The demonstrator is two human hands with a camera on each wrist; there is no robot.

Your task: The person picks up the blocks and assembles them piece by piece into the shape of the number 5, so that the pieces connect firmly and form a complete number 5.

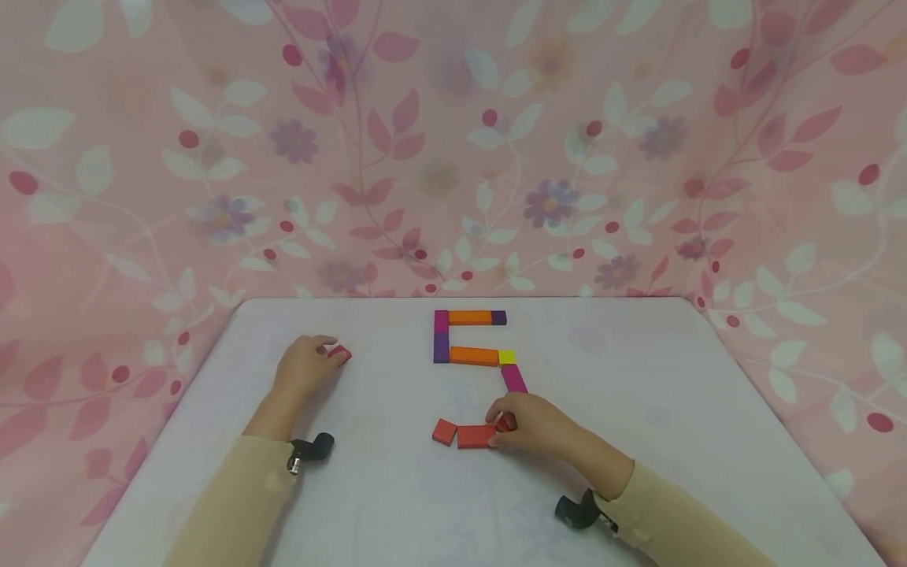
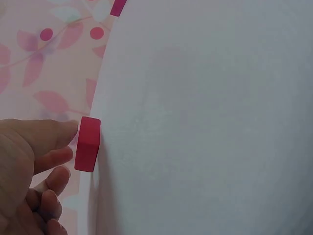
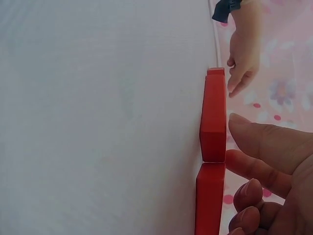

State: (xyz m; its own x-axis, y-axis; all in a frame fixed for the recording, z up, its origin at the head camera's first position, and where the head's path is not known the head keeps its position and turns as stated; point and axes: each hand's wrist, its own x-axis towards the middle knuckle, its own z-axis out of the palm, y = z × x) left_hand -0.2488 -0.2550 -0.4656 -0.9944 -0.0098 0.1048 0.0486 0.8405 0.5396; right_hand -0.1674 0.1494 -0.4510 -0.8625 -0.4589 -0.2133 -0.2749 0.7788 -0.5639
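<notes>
My left hand is over a small red block on the left of the table. In the left wrist view its thumb and forefinger are just beside the red block, not wrapped round it. My right hand is at the right end of a row of red blocks. A red block shows between its thumb and fingers, partly hidden. Farther left lie a longer red block and a tilted square red block. In the right wrist view the fingertips are close against the blocks' upper side.
Behind the right hand, two orange blocks, a dark purple one, pink and purple ones, a yellow square and a magenta block form an angular line. A flowered cloth backs the white table.
</notes>
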